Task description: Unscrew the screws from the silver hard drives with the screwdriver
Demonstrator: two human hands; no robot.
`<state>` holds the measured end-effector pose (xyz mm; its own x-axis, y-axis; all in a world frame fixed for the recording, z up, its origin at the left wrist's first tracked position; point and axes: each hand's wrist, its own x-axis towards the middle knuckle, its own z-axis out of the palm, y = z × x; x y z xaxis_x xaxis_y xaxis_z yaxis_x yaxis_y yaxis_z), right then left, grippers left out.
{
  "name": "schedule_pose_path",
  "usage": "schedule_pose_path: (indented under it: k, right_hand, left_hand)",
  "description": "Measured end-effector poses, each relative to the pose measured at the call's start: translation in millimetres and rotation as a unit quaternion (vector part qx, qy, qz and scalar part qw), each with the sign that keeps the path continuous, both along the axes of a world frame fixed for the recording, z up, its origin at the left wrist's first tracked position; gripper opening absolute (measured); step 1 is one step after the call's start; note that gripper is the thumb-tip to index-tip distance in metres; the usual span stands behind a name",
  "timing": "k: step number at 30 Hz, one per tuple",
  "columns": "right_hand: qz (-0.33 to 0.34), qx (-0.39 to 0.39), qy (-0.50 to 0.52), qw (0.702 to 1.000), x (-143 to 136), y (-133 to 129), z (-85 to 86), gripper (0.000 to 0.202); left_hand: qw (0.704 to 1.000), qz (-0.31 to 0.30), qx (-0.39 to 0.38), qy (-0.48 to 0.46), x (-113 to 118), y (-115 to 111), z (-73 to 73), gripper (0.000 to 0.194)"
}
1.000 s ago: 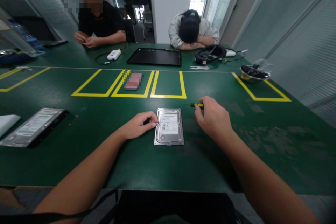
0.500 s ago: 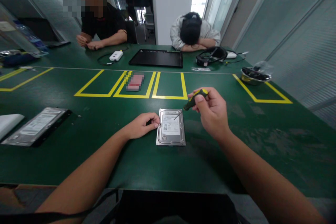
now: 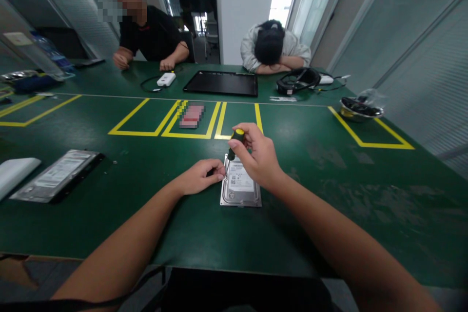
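A silver hard drive (image 3: 239, 198) with a white label lies flat on the green table in front of me. My left hand (image 3: 199, 177) rests at the drive's left edge, thumb and fingertips pinched together; whatever may be between them is too small to make out. My right hand (image 3: 261, 156) grips a screwdriver (image 3: 238, 134) with a dark green and yellow handle. It stands nearly upright over the drive's upper left, its shaft pointing down to the left fingertips. Whether the tip touches anything cannot be told.
A second hard drive (image 3: 54, 175) and a white object (image 3: 16, 173) lie left. Behind the yellow tape are a black panel (image 3: 221, 84), a white box with a cable (image 3: 166, 79), black cabled gear (image 3: 300, 79) and a metal bowl (image 3: 360, 109). Two people sit across the table.
My right hand has moved left, bringing the screwdriver from a slant above the drive to nearly upright at its left edge. My left hand stays by the edge. The person opposite has parted their hands.
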<state>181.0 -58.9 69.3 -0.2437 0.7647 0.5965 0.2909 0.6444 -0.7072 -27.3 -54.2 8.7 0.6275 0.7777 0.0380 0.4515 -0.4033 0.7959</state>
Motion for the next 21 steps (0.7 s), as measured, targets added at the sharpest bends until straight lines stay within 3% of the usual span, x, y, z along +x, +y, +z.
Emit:
schedule_pose_path:
  k: [14,21]
  right_hand:
    - [-0.016,-0.008,-0.036,0.999,-2.3,-0.2,-8.8,0.025]
    - [-0.018,0.036,-0.096,0.995,-0.9,-3.0,-0.3,0.028]
  left_hand:
    - [1.000,-0.002,-0.004,0.007,-0.3,1.4,0.2,0.015]
    - [1.000,-0.006,-0.003,0.000,-1.1,3.0,-2.8,0.018]
